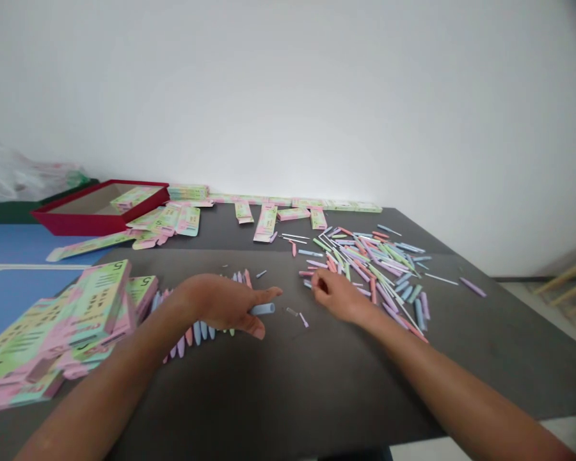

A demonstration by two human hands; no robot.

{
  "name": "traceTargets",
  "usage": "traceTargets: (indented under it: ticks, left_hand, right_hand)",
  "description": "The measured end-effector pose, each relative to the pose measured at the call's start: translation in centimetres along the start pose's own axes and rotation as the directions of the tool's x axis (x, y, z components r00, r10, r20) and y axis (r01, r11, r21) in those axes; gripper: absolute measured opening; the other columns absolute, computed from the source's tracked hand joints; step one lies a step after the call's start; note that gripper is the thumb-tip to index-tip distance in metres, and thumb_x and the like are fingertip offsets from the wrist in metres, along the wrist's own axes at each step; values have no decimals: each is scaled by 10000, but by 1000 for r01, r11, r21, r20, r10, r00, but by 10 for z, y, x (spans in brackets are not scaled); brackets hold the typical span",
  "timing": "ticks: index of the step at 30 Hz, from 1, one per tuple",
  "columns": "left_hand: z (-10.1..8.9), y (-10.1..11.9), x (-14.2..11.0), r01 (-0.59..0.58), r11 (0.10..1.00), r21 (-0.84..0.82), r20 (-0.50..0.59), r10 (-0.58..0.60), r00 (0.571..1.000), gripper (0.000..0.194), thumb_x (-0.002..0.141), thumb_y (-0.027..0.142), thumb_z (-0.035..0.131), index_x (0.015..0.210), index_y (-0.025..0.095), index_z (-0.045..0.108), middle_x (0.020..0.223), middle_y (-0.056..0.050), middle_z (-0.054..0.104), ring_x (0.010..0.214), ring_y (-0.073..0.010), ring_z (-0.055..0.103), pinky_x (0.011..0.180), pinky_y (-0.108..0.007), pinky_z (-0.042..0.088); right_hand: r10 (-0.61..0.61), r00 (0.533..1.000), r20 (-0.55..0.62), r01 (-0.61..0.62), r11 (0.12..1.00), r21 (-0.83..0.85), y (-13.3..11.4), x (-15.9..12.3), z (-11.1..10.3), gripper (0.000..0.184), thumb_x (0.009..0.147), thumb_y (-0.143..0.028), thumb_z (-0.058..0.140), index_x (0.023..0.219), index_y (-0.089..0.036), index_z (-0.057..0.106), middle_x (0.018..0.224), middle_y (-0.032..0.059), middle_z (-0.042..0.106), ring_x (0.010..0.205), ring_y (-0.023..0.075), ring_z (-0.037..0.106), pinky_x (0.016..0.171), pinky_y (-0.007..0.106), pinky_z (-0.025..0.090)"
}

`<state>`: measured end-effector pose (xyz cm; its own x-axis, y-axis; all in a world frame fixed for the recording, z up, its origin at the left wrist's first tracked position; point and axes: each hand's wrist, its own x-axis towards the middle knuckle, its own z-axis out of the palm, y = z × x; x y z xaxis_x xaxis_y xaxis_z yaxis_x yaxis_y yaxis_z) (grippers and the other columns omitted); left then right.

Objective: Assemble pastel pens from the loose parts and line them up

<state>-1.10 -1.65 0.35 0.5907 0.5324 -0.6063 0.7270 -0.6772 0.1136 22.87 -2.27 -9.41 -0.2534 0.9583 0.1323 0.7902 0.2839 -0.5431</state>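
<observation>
My left hand is over a row of pastel pens, with its thumb and forefinger apart. A light blue pen barrel sticks out between them, and the other fingers, mostly hidden, seem to hold it. My right hand is at the near left edge of a loose pile of pastel pen parts. Its fingers are curled closed; whatever lies in them is hidden. Between the hands, a small clear piece and a small purple piece lie on the dark table.
Stacked printed pen boxes stand at left. Behind them are flattened cartons and a red box lid holding more boxes. More cartons line the wall side. One purple barrel lies near the right edge.
</observation>
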Motion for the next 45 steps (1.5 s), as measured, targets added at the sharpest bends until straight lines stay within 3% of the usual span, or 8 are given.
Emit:
traceTargets:
  ticks: [5,11,19,27,45]
  left_hand:
    - [2,9,6,-24,998,52,11,23,1000,779,842,465,488,1461,220,83,1143,-164,644,863,-259,649,728,-311,446]
    - [3,13,7,-2,996,92,20,1,1000,786,836,475,494,1460,198,105,1095,-158,668,849,-257,654,730,-317,453]
    - [7,12,13,29,993,113,30,-33,999,785,823,518,492,1457,208,149,1220,-202,586,954,-305,629,748,-349,458]
    - [9,16,19,33,992,124,59,-41,997,757,824,494,507,1449,197,200,1214,-218,584,992,-329,614,747,-372,467]
    - [13,22,20,29,990,140,48,-36,998,702,819,481,510,1414,169,305,1106,-203,652,947,-331,631,707,-376,477]
  right_hand:
    - [35,997,69,-34,999,-19,-11,-43,32,33,782,-163,481,775,-186,503,712,-4,563,629,109,474,566,219,274]
    - [42,995,88,-28,987,-161,-21,-54,51,62,832,-230,477,844,-198,529,846,30,616,728,138,532,607,249,276]
    - [208,978,32,-189,934,-303,5,-34,41,98,835,-232,451,860,-193,537,878,56,638,769,175,562,607,270,278]
    - [148,987,54,-133,967,-217,-1,-40,44,73,836,-268,507,823,-199,527,863,35,623,783,155,548,623,255,293]
    - [172,981,87,-148,961,-235,-10,-36,46,102,846,-295,526,842,-196,552,883,36,626,797,162,556,628,267,296]
